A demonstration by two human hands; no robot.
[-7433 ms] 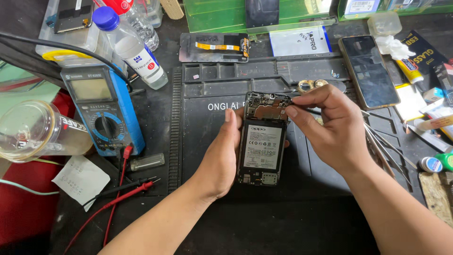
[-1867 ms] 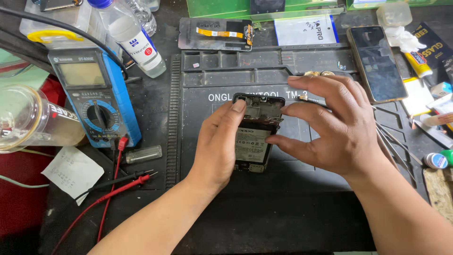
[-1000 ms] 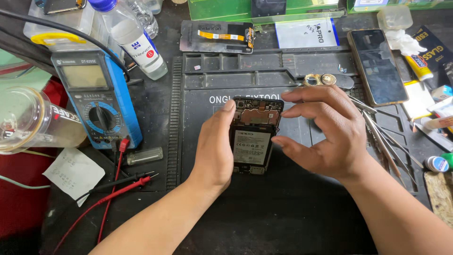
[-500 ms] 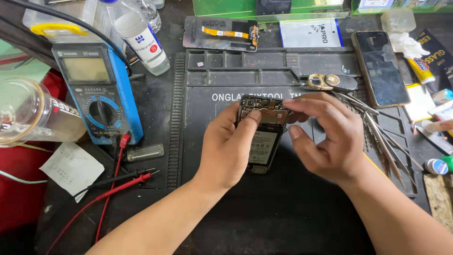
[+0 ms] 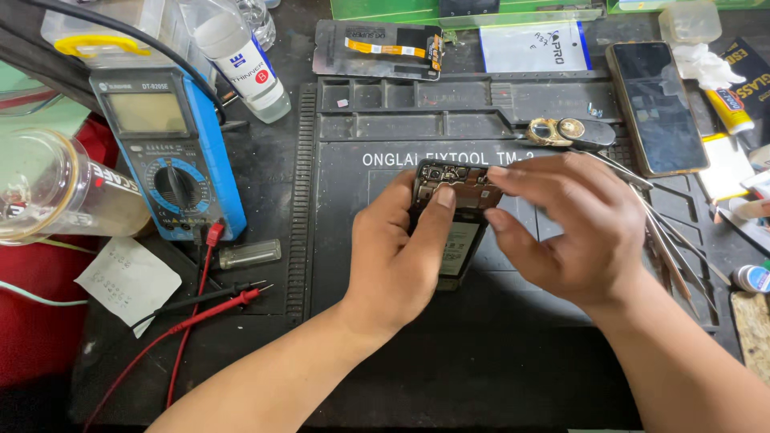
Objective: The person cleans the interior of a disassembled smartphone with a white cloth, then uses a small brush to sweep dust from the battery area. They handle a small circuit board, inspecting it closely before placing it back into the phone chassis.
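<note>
Head view: an opened phone (image 5: 453, 220) with its back cover off lies on the dark repair mat (image 5: 561, 337), near the middle of the mat and just below its white lettering. The left hand (image 5: 397, 256) is closed around the phone's left edge, thumb laid across the exposed board near the top. The right hand (image 5: 573, 224) comes in from the phone's right side, its fingertips (image 5: 499, 172) pinched down on the upper board area beside the camera. Whether a small part sits between those fingertips I cannot tell, as the fingers cover the spot.

To do this well, the left hand should keep the phone steady against the mat while the right works with light, straight pressure only, since the board and connectors up there look delicate and would likely bend or crack under a sideways push. The battery below the board should not be pressed.

To the right of the phone, thin metal tweezers (image 5: 666, 240) lie fanned on the mat, close enough to catch a wrist. Up and right of the phone rests a second phone (image 5: 656, 108), screen dark. Well to the left of the phone stands a blue meter (image 5: 168, 156) with its red probe (image 5: 212, 309).
</note>
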